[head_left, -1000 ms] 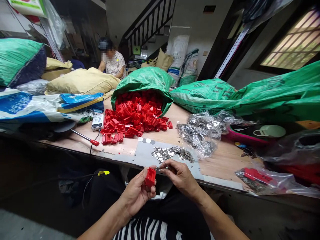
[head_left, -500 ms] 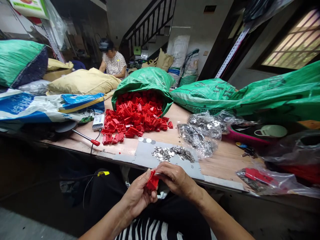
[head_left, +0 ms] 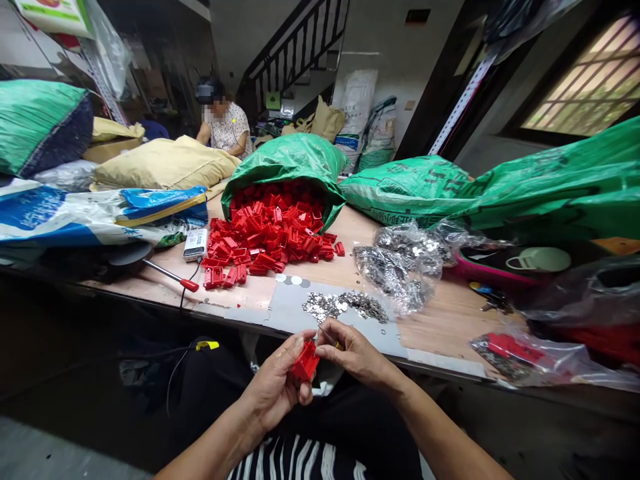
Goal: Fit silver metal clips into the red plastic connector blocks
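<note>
My left hand (head_left: 280, 377) is closed around a small red plastic box-shaped part (head_left: 305, 362), its hollow side turned up. Close beside it, my right hand (head_left: 350, 353) pinches a thin tool with a yellow end (head_left: 339, 346); its kind is unclear, and the fingers cover most of it. Both hands are just off the table's front edge, over the lap. Small flat metal pieces (head_left: 325, 305) lie in a pile on a grey mat (head_left: 285, 313) beyond the hands. Farther back, many similar red parts (head_left: 265, 233) spill from a green woven sack (head_left: 295, 157).
Clear plastic bags of metal pieces (head_left: 395, 277) lie right of the mat. A pink basket (head_left: 465, 270) with a pale green cup (head_left: 537, 260) stands farther right. At left are a lever with a red grip (head_left: 189, 285) and a white box (head_left: 195, 245). A person (head_left: 227, 127) sits behind.
My right hand has drawn slightly right, away from the red part, and its thin tool shows more. The red part has turned a little in my left hand.
</note>
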Demonstrator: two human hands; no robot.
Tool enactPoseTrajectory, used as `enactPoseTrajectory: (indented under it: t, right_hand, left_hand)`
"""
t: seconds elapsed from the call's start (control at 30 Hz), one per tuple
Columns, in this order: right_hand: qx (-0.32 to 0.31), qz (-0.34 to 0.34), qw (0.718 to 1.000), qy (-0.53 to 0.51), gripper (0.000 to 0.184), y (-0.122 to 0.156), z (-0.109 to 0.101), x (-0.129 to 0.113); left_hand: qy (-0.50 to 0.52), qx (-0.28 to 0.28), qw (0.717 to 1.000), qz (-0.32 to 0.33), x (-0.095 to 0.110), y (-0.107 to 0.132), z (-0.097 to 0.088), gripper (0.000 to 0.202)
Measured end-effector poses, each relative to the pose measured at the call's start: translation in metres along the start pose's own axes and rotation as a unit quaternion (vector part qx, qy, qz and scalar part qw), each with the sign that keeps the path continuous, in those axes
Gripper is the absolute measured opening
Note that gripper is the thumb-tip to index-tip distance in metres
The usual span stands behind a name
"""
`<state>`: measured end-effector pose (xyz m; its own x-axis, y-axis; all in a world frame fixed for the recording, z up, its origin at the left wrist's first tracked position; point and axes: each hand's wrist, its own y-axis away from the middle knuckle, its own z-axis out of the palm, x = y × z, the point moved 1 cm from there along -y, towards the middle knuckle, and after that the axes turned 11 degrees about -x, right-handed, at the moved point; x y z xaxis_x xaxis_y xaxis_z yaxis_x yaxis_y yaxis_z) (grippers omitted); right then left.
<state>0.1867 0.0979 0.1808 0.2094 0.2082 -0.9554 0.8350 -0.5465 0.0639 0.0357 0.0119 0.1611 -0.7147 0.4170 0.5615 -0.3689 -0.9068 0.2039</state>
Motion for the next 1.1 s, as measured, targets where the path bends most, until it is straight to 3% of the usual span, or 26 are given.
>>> enactPoseTrajectory:
  t: [0.2,0.4,0.47,0.57,0.67,0.77,0.93,1.1]
  right_hand:
    - [-0.022,0.005,1.000,0.006,0.022,0.000,0.008,0.004]
    - [0.031,0.008,0.999,-0.043,0.027,-0.001,0.008,0.017]
    - [0.061,0.013,0.998,-0.021,0.026,0.000,0.006,0.019]
    - [0.082,0.018,0.996,-0.007,0.025,0.002,0.008,0.021]
    - [0.086,0.021,0.996,-0.020,0.025,0.003,0.014,0.023]
    - [0.085,0.022,0.994,-0.069,0.027,0.004,0.021,0.025]
    - [0.025,0.053,0.974,-0.220,0.043,0.008,0.026,0.027]
    - [0.006,0.060,0.955,-0.292,0.043,0.015,0.031,0.028]
  left_hand:
    - [-0.022,0.015,1.000,-0.009,-0.001,-0.002,-0.001,0.033]
    - [-0.119,0.056,0.991,0.006,0.000,-0.004,-0.009,0.051]
    - [-0.210,0.072,0.972,0.070,0.002,-0.003,-0.011,0.050]
    - [-0.366,0.086,0.907,0.187,0.005,0.000,-0.010,0.041]
    - [-0.439,0.091,0.862,0.238,0.007,0.003,-0.008,0.032]
    - [-0.456,0.077,0.851,0.249,0.008,0.004,-0.008,0.027]
    - [-0.499,0.053,0.829,0.248,0.006,0.007,-0.012,0.028]
    - [-0.503,0.027,0.829,0.241,0.003,0.007,-0.018,0.027]
